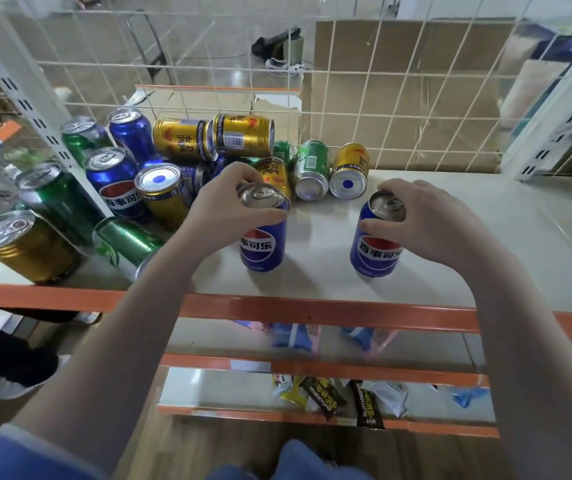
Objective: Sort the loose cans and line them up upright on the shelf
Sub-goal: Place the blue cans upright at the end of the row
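The shelf has a pale, smooth top with an orange front edge, and a white wire grid closes its back. On the bare part of the top two blue cans stand upright, well apart from each other. The left hand grips the rim of the left blue can with curled fingers, and the right hand grips the top of the right blue can in the same way.

Behind and to the left lies a pile of loose cans, gold, green and blue; some lie on their sides, some stand. A green can and a gold can lie just beside each other with their bottoms toward the camera, near the grid.

Through the grid a sheet of cardboard and a grey floor are visible. Below the top shelf are lower orange-edged shelves with snack packets. A white perforated post stands at the left.
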Motion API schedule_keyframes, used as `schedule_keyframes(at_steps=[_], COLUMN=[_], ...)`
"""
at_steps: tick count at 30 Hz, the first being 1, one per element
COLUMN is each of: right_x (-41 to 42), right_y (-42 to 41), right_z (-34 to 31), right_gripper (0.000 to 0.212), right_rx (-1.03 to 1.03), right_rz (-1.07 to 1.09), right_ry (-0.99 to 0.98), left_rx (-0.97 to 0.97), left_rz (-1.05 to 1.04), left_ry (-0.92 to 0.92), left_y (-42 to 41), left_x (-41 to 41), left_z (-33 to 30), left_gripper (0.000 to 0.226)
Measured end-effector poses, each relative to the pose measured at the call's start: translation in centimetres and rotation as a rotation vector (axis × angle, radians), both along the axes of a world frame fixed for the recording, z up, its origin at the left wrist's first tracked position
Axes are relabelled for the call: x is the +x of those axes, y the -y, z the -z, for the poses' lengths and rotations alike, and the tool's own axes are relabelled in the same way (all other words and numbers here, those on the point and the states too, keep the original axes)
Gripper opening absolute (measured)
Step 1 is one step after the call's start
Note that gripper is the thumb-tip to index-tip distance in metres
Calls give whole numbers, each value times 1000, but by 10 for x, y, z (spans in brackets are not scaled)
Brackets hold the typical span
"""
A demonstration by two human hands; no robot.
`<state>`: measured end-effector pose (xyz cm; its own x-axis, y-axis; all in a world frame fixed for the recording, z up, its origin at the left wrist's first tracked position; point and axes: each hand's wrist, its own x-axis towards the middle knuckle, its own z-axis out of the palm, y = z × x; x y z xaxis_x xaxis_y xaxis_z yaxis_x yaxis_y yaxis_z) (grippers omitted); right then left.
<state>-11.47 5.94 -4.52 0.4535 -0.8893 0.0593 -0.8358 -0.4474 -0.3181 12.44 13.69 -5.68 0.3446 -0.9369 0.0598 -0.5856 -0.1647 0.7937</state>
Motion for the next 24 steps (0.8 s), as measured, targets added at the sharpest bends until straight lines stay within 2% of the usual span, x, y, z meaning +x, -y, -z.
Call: schedule_keyframes(at_steps=[4, 8, 15, 20, 24], right_x=[-1, -4, -29, -62, -87], right_y=[-2, -6, -12, -21, -42], right_z=[1, 2, 3, -11, -14], right_gripper=[55, 63, 54, 56, 57], right_rx=[-5, 4, -79, -83, -85], right_rz=[-7, -24, 35, 93, 179], right_ry=[52, 80, 163, 163, 185], left_rx=[122, 154, 64, 21, -24], left_rz=[142, 157, -44, -97, -78], left_ry=[149, 233, 346, 475, 471], left_y=[-5, -5, -12, -13, -13], left_x=[6, 1, -21, -53, -81], left_z=[-12, -17, -15, -21, -29], left_gripper=[50, 52, 50, 50, 51])
